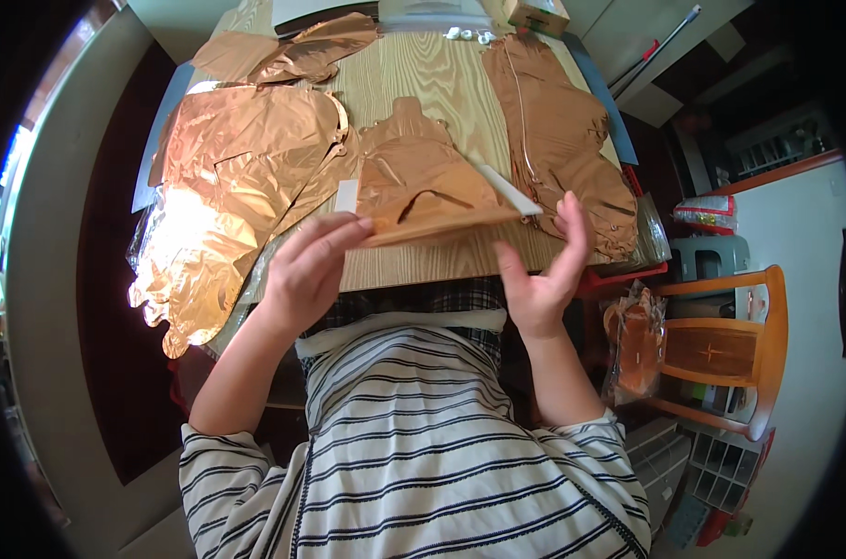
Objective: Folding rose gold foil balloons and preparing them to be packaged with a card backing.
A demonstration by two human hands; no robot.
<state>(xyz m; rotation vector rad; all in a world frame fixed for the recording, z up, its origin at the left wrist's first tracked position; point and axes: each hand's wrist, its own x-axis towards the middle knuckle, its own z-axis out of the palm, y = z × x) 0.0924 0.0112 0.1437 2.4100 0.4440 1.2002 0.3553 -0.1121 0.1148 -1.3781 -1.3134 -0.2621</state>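
Pinched at its left edge by the left hand [304,270] fingers, a flat copper foil balloon [432,219] is held above the wooden table [441,79]; right hand [544,279] open, fingers apart, best steadied gently

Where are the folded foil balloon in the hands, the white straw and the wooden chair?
folded foil balloon [441,216], head view, middle of its folded face
white straw [508,189], head view, mid-length
wooden chair [721,352], head view, seat panel

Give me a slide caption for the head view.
Two bare hands, left and right, hold a folded copper foil balloon over a wooden table.
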